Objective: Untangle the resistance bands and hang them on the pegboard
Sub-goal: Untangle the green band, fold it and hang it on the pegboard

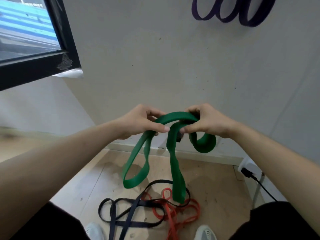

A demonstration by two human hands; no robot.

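hands (138, 122) (209, 122) grip green band (173, 116) | floor (216, 187): black band (134, 223), red band (198, 209) tangled

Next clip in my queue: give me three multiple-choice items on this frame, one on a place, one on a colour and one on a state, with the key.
1. Where is the purple band?
A) on the floor
B) on the wall, upper right
C) on the window sill

2. What colour is the band that the left hand and right hand hold?
A) red
B) black
C) green

3. How do the black band and the red band lie?
A) crossed over each other on the floor
B) hung on the wall
C) rolled up, apart

Key:
1 B, its loops hang against the wall above the hands.
2 C, both hands grip a green band.
3 A, their loops overlap on the floor below the hands.
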